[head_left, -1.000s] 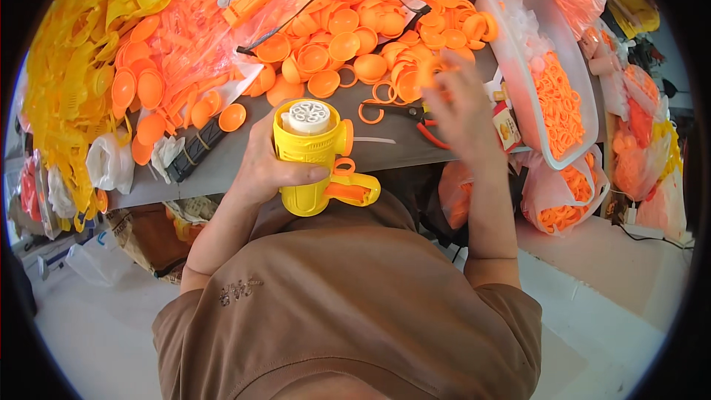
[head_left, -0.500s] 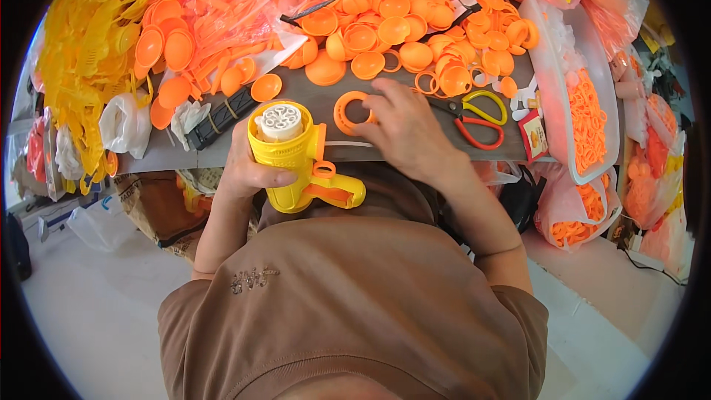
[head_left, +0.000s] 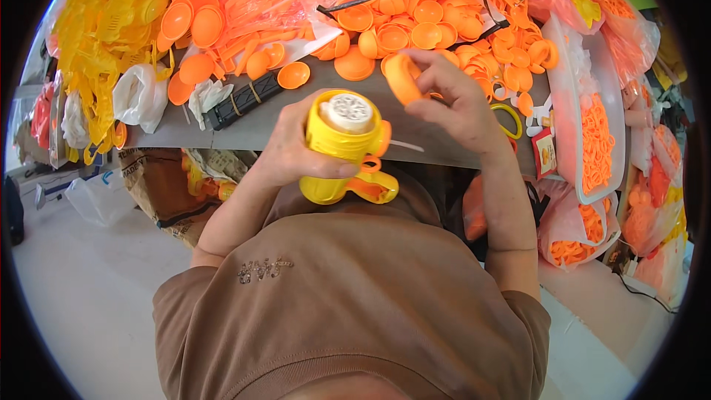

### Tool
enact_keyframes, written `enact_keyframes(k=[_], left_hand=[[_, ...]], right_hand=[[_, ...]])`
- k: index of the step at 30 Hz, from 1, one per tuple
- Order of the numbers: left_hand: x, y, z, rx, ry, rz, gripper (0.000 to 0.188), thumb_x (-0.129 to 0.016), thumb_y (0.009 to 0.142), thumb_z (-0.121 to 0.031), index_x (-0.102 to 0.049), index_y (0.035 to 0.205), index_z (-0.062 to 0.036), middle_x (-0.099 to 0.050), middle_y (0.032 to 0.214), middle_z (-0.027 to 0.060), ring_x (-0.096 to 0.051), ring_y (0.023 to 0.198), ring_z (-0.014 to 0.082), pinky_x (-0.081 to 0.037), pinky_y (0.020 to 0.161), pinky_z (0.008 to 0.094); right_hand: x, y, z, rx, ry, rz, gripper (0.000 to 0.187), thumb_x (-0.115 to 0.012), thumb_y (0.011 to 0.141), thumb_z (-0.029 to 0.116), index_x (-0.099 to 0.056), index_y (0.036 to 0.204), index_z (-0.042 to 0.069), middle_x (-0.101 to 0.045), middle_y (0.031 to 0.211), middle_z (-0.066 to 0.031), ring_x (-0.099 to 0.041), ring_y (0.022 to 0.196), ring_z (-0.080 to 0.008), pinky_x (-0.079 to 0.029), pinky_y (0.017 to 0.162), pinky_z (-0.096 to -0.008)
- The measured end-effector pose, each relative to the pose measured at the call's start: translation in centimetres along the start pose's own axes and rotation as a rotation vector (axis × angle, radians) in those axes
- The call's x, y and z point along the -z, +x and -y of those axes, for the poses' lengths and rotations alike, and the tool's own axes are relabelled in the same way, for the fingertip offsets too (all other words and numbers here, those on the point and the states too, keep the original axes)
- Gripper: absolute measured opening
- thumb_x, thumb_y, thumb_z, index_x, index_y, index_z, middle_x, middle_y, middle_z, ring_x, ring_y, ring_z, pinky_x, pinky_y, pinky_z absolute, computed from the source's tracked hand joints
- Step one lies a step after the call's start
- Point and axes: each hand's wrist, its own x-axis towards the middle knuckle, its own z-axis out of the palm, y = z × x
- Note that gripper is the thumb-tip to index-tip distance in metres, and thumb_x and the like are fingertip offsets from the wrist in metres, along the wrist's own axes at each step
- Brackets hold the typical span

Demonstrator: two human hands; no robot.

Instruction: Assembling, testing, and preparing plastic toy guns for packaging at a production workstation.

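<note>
Biggest first: the grey table [head_left: 229,141] spreads out beyond both sets of fingers, and look at the heap of yellow parts [head_left: 111,52] rising far off to the left of the left fingers! Straight ahead of the right fingertips sprawls the pile of orange cups [head_left: 400,22], while the clear tub [head_left: 569,104] stands out to the right of them, loaded with small orange rings. Below it, lower than the right fingers and to their right, sits a see-through bag [head_left: 574,233] with more orange pieces.

Now the hands! The left hand [head_left: 292,144] is wrapped firmly round the yellow body [head_left: 333,141], thumb laid across the near side, the other fingers mostly hidden behind it. That body stands nearly upright in the grip, its top rising above the thumb, its side handle [head_left: 378,187] jutting out just past the thumb tip. The right hand [head_left: 459,104] is up in the air, thumb and forefinger curved apart by just the width of the orange ring [head_left: 402,83] they pinch; the ring tips edge-on, beyond those fingertips and to their left. Past the left knuckles, the black bundle [head_left: 248,101] lies on the tabletop. And in the mouth of the body, the white insert [head_left: 349,111] faces up, above the left thumb, near the ring but well clear of the right fingertips.
</note>
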Motion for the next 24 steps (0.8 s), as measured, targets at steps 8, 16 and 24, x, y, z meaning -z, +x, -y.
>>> enact_keyframes(k=[8,16,24], left_hand=[[-2.8,2.0,-0.9,0.032,0.014,0.154,0.061,-0.08,0.058,-0.016,-0.054,0.11,0.0016,-0.061,0.099,0.0086,-0.06,0.09,0.0156,-0.049,0.078,0.0312],[-3.0,2.0,-0.8,0.087,-0.166,0.145,0.06,-0.077,0.059,-0.015,-0.053,0.111,0.0012,-0.061,0.099,0.0088,-0.06,0.091,0.0179,-0.049,0.08,0.0314],[-3.3,1.5,0.4,0.109,-0.241,0.153,0.063,-0.073,0.058,-0.012,-0.051,0.116,0.0013,-0.06,0.1,0.0098,-0.059,0.093,0.0188,-0.049,0.082,0.0326]], right_hand=[[0.0,2.0,4.8,0.082,0.053,0.088,0.049,-0.053,0.089,0.034,-0.047,0.127,0.004,-0.053,0.114,-0.0108,-0.05,0.106,-0.0201,-0.038,0.093,-0.0311],[2.0,2.9,4.2,0.1,0.001,0.329,0.045,-0.049,0.091,0.036,-0.052,0.121,0.002,-0.053,0.104,-0.0113,-0.05,0.101,-0.0247,-0.04,0.088,-0.0336],[2.6,3.7,4.3,0.062,-0.057,0.488,0.042,-0.058,0.084,0.028,-0.055,0.117,0.003,-0.051,0.095,-0.0068,-0.051,0.087,-0.0188,-0.042,0.074,-0.0293]])
